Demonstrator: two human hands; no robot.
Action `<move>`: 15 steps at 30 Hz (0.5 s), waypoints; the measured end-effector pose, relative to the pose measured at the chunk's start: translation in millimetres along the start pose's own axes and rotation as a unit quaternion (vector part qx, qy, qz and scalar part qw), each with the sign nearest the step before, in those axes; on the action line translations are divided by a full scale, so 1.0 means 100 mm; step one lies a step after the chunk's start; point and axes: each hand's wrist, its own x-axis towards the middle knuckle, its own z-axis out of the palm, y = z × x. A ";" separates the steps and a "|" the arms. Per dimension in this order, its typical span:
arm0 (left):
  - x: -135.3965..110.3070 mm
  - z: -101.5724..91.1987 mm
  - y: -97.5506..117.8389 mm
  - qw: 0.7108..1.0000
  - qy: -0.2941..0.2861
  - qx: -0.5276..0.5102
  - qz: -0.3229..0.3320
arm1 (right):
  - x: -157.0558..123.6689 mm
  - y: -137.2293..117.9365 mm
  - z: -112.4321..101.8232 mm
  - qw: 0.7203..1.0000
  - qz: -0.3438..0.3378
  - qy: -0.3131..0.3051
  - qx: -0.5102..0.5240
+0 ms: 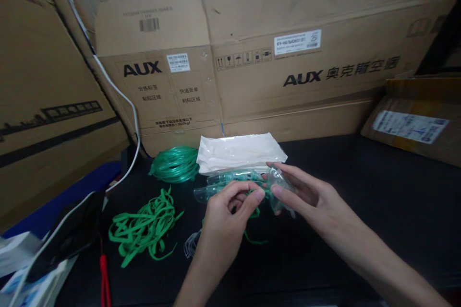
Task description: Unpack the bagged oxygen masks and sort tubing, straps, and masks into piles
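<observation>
My right hand (304,192) grips a clear plastic face mask (279,184), fingers behind it and thumb on its near side. At the mask's left edge, the thumb and forefinger of my left hand (236,211) pinch together on a green strap (256,212). One end of that strap hangs below my fingers. Behind my hands lie more clear green-tinted masks (205,194), partly hidden. A tangled heap of green straps (144,228) rests to the left. Some thin, pale wire-like strips (191,243) show beside my left wrist.
A coil of green tubing (175,164) and a stack of white plastic packets (237,153) lie at the back of the black table (360,230). Large cardboard boxes (306,100) wall off the rear. A white cable (136,129) and red cord (104,268) are at left.
</observation>
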 end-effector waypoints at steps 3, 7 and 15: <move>0.00 0.01 -0.01 1.000 -0.017 0.019 0.010 | 0.00 0.01 0.00 1.000 -0.006 0.013 -0.001; 0.00 0.00 0.00 0.994 -0.028 0.097 0.052 | 0.01 0.03 0.00 0.999 -0.021 0.022 -0.022; -0.05 -0.03 0.06 0.950 -0.031 0.252 0.182 | 0.01 0.02 -0.03 0.999 -0.021 0.013 -0.048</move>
